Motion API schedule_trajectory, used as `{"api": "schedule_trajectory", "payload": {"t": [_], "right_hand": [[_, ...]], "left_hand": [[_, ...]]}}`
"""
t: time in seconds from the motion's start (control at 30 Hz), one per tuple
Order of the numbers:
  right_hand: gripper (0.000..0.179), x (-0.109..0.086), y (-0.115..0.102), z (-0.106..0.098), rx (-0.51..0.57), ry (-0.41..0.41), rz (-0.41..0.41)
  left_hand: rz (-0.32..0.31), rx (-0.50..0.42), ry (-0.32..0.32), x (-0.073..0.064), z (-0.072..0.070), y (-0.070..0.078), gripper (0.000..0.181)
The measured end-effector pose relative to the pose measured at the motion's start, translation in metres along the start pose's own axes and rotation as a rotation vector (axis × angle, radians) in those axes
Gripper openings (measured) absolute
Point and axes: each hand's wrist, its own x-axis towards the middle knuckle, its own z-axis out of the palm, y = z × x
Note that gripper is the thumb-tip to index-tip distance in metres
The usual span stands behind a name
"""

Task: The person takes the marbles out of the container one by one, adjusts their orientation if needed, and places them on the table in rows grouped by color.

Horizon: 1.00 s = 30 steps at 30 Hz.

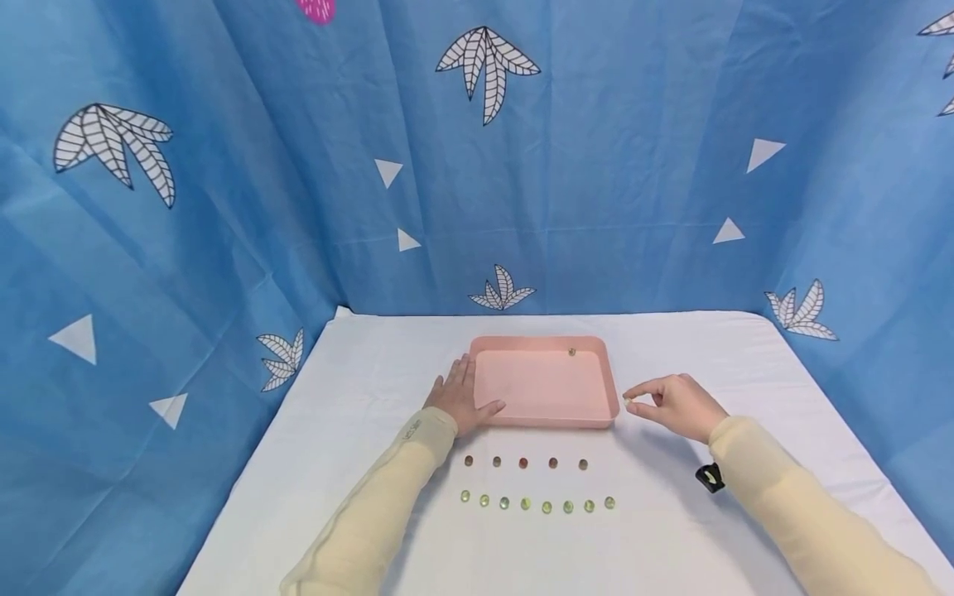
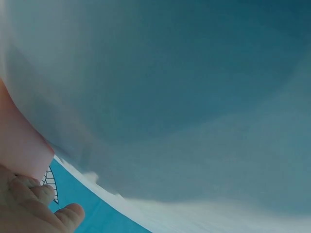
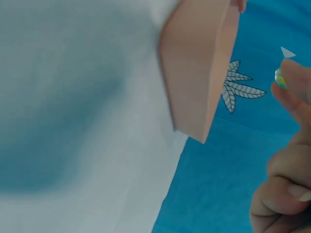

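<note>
A shallow pink tray [image 1: 544, 422] stands on the white table. My left hand [image 1: 455, 404] rests at its left side, fingers straight along the rim and thumb over the front left corner; only part of that hand [image 2: 34, 204] shows in the left wrist view. Just right of the tray, my right hand [image 1: 676, 406] pinches a small shiny glass gem [image 3: 280, 78] between thumb and forefinger. Yellow, green and white show on the gem. Inside the tray, near the back right, lies one small brownish gem [image 1: 571, 352].
In front of the tray lies a row of several reddish and brown gems [image 1: 523, 463]. Nearer is a row of several green-yellow gems [image 1: 547, 507]. A black strap piece [image 1: 710, 478] is at the right wrist. Blue patterned curtain [image 1: 522, 165] surrounds the table [image 1: 358, 372].
</note>
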Motion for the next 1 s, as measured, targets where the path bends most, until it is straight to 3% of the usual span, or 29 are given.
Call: {"api": "schedule_trajectory", "payload": {"t": [0.4,1.0], "right_hand": [[0.025,-0.028,0.009,0.013,0.002,-0.071,-0.046],[0.016,-0.055,0.006,0.049,-0.001,-0.206,-0.209]], "left_hand": [[0.005,0.018,-0.013,0.003,-0.002,0.001,0.111],[-0.012,0.028,-0.025,0.005,0.000,0.003,0.113]]}}
